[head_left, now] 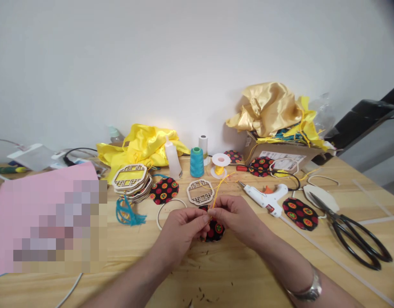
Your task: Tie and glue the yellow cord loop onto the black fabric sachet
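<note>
My left hand [191,223] and my right hand [232,215] meet near the middle of the table, thumbs and forefingers pinched together. Between them they hold a yellow cord [218,193], whose twisted length rises from the fingertips toward the spool of yellow cord [220,167]. A black patterned fabric disc [217,233] with red and yellow flowers shows just below the fingers; whether they touch it, I cannot tell. Just beyond the hands lies a wooden lattice frame [200,192]. A pale ring [161,209] is partly hidden behind my left hand.
At the right are a glue gun [267,196], large black scissors [351,231] and another fabric disc [300,214]. Stacked lattice frames [131,177] and a blue tassel [129,211] sit left. Behind stand a blue thread cone [197,162], a bottle [173,160] and a cloth-filled box [267,149].
</note>
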{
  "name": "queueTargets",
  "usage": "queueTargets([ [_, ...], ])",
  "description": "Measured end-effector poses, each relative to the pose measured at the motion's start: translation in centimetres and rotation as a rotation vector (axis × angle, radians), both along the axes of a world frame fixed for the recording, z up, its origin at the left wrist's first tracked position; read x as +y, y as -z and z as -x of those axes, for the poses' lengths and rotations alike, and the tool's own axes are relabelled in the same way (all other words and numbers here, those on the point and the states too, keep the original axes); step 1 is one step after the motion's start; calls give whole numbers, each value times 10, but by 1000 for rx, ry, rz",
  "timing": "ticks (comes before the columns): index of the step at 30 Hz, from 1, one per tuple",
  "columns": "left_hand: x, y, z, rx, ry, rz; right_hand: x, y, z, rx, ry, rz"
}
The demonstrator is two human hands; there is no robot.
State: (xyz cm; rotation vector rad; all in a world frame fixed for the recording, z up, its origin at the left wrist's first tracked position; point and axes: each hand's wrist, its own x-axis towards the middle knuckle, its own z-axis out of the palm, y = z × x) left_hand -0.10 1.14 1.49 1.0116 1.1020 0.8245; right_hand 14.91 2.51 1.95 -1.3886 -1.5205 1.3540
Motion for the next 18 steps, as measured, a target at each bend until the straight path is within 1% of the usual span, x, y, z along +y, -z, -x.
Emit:
queueTargets([
  [5,0,1,0,-48,-32,2,0,-2,-2,88,-35,47],
  [10,1,3,0,-91,-48,16,1,-1,-4,124,-41,42],
  [14,0,2,0,-101,-43,22,2,2,-4,58,-14,2],
  [18,0,-1,0,-94,-39,17,0,3,-3,-72,-24,-99],
])
